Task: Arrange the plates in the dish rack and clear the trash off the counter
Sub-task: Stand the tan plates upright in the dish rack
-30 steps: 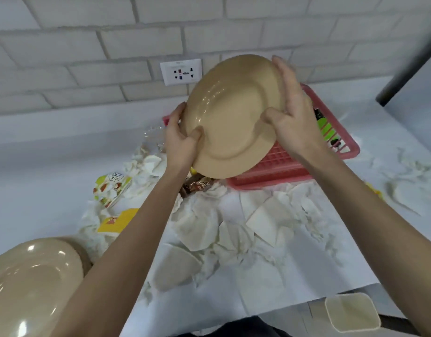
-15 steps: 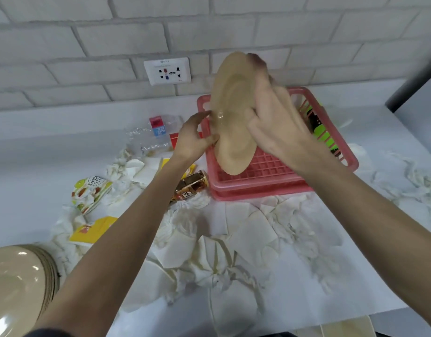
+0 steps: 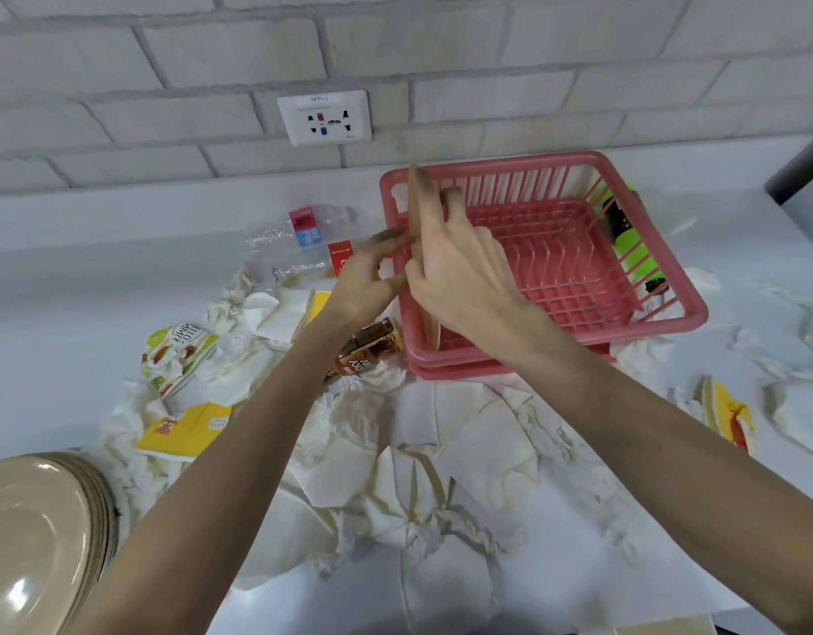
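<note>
The white counter (image 3: 74, 277) runs below a brick wall and carries everything. On it stands the pink dish rack (image 3: 697, 313), a slatted basket with rows of pins on its floor. Inside it there is only one plate (image 3: 414, 203), at the left end, close to the left wall. A green bottle (image 3: 626, 240) shows through the bars of the right wall; if it lies inside or outside I cannot tell.

At the lower left corner a stack of plates (image 3: 33, 543) lies flat, beige and glossy.

The plate in the rack is of the same beige colour. It stands on its edge and is seen edge-on as a thin strip. Its long axis goes from the front of the rack to the back wall, and its faces look left and right.

The right hand (image 3: 459, 272) holds the plate, the fingers along its right face and the thumb at the near edge. The left hand (image 3: 363, 277) is relaxed, with its fingertips touching the left face.

Crumpled napkins (image 3: 395, 474) cover the counter in front of the rack. Among them lie a clear plastic bottle (image 3: 303, 249), a yellow carton (image 3: 184, 428) and a brown wrapper (image 3: 372, 348).
</note>
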`<action>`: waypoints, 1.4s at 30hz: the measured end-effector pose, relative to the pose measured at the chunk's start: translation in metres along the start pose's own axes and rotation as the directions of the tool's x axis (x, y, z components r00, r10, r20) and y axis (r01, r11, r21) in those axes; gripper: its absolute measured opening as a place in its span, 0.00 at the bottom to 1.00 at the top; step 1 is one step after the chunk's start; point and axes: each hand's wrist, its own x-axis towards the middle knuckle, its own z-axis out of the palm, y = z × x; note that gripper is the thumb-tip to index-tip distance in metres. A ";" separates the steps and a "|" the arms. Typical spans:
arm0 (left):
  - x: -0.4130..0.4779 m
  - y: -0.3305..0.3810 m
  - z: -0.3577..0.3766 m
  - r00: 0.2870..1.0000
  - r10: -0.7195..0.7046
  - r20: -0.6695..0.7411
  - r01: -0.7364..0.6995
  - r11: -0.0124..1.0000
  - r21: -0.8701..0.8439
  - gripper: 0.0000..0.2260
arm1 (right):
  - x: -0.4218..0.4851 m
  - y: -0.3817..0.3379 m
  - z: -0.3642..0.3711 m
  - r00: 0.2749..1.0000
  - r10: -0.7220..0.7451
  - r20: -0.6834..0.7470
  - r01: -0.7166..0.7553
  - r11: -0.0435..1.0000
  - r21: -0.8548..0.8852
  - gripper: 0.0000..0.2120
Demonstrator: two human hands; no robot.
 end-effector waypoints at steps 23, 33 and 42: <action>-0.059 0.015 -0.031 0.990 -0.038 -0.139 0.007 0.976 -0.216 0.18 | -0.015 -0.009 -0.003 0.985 -0.103 -0.137 0.109 0.993 0.039 0.39; -0.092 -0.003 0.031 0.998 -0.028 0.052 0.036 0.988 -0.152 0.42 | -0.065 0.068 0.010 0.981 0.152 -0.118 -0.118 0.961 0.250 0.25; -0.093 0.000 0.034 0.998 -0.066 0.007 0.065 0.961 -0.267 0.43 | -0.086 0.102 0.037 0.990 0.137 0.021 -0.138 0.988 0.076 0.20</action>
